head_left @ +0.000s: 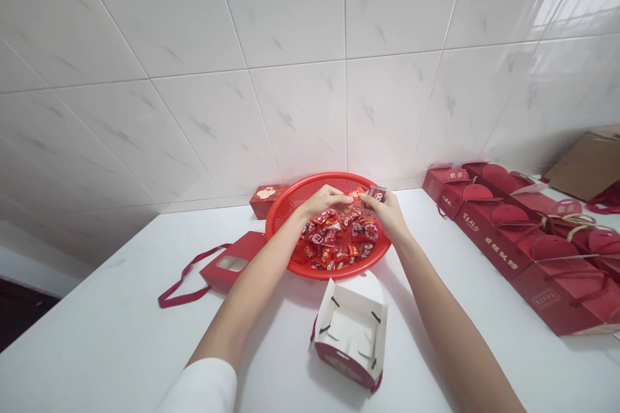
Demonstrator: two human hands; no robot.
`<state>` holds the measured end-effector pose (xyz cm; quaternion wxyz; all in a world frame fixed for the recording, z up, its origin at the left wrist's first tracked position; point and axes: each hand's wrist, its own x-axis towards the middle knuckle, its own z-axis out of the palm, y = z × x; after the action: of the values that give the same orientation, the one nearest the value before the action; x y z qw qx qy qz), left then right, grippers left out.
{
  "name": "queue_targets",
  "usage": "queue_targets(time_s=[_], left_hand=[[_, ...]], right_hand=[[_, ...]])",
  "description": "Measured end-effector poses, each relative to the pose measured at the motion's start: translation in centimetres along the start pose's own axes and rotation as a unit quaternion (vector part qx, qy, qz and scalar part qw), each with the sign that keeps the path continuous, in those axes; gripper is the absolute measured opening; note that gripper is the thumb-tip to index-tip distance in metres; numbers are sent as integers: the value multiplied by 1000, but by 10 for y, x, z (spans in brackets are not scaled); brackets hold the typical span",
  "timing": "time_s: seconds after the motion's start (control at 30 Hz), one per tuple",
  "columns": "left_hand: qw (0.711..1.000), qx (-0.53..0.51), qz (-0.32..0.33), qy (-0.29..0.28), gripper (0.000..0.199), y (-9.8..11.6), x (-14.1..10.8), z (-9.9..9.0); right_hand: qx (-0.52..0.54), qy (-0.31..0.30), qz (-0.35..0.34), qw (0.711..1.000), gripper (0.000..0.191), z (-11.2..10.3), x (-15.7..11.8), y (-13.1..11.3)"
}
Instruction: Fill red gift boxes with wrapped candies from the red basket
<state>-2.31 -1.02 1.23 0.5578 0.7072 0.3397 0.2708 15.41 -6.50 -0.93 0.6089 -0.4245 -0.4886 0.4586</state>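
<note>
Over the back of a red plastic basket (276,222) filled with wrapped candies (334,245), both hands are close together. My left hand (328,201) is closed in a pinch on an orange-red wrapped candy (357,194). My right hand (389,213) is closed too, with a dark red wrapped candy (377,191) at its fingertips; its thumb reaches toward the orange-red one. In front of the basket stands an opened red gift box (351,326), white inside, with nothing in it and its flaps up.
Left of the basket lies a red box with a ribbon handle (237,261). A small red box (264,200) sits behind it by the tiled wall. Rows of closed red gift boxes (494,239) fill the right side, with a brown cardboard box (588,161) at the back right.
</note>
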Motion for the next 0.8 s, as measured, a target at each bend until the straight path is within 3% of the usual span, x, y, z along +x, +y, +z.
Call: queue_targets(time_s=[0.2,0.3,0.53,0.8], left_hand=[[986,119,13,114,51,-15,7,-5],[976,172,-5,130,49,-27,11,-9],[942,330,-26,59,11,-44,12,-4],[871,492,-5,-15,37,-46,24,28]], right_hand=[[-15,7,-13,1000,34,1,-1,0],[-15,7,-14,1000,35,1,0,0],[17,27,5,999,30,2,1,1],[54,45,39,997,30,0,6,5]])
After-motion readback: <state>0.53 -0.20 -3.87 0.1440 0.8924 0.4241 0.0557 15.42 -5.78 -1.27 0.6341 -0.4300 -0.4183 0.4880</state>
